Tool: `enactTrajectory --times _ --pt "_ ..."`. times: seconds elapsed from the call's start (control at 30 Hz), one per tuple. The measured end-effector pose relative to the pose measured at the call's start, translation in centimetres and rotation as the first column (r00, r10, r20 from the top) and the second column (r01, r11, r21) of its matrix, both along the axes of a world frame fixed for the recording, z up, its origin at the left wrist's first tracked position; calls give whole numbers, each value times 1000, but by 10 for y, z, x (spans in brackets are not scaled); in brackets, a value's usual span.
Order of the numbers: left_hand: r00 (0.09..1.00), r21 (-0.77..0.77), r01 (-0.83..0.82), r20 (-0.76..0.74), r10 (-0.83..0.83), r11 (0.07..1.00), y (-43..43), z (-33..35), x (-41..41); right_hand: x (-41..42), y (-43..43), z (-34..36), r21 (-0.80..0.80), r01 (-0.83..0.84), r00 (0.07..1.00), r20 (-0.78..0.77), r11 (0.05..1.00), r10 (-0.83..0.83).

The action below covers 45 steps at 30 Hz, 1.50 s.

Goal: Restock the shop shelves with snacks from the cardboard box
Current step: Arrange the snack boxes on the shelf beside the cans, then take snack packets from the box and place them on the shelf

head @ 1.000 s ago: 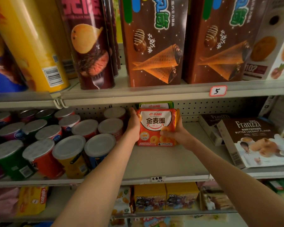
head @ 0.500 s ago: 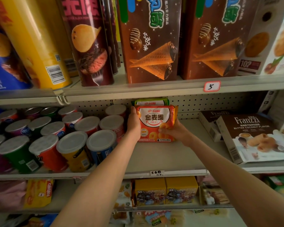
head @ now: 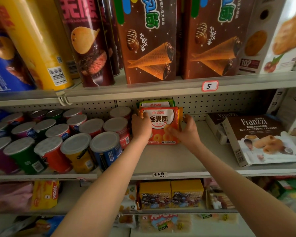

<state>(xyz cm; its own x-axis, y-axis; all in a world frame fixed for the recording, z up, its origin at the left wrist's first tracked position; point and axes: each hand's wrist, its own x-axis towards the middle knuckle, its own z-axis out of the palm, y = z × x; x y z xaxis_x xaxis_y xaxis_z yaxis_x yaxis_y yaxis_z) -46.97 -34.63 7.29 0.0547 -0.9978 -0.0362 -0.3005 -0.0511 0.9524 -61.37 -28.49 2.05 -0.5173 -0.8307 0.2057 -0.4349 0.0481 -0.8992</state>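
Note:
An orange snack packet with ring biscuits printed on it stands upright on the middle shelf, near the back. Behind it stands a green packet of the same brand, only its top showing. My left hand grips the orange packet's left edge, thumb on its front. My right hand holds its lower right corner, thumb on the front and fingers curled past the right side. The cardboard box is out of view.
Several small chip cans crowd the shelf left of the packet. Brown Franzzi boxes lie to the right. Tall chip tubes and brown cone-snack boxes fill the upper shelf. Yellow boxes sit below.
The packet has stayed upright in the same spot. My left thumb has come onto its front, and my right hand has slid toward its lower right corner.

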Motion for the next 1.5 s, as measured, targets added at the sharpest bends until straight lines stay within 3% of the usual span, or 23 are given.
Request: enactTrajectory --times 0.07,0.13,0.4,0.63,0.8,1.03,1.27,1.5 --pt "998 -120 -11 56 18 993 10 2 0 10 9 4 -132 116 980 -147 984 -135" --pt "995 -243 31 104 -5 970 20 7 3 24 18 13 -255 120 965 -198 959 -174" --pt "970 -408 222 183 -159 885 74 27 59 108 43 52 -370 -300 947 -225 879 229" --pt "924 -468 -45 317 215 883 123 4 173 203 68 51 -342 -598 799 -180 725 574" --pt "832 -360 -348 307 463 865 169 -50 261 294 86 15 -230 -794 604 -188 563 774" --pt "725 -96 -574 402 559 813 219 -110 371 416 100 -44 88 -957 255 -192 276 948" --pt "712 181 -681 392 583 709 231 -182 488 550 89 -113 400 -907 89 -122 131 989" --pt "662 426 -747 410 627 510 229 -296 622 690 68 -218 650 -759 -22 29 -35 999"
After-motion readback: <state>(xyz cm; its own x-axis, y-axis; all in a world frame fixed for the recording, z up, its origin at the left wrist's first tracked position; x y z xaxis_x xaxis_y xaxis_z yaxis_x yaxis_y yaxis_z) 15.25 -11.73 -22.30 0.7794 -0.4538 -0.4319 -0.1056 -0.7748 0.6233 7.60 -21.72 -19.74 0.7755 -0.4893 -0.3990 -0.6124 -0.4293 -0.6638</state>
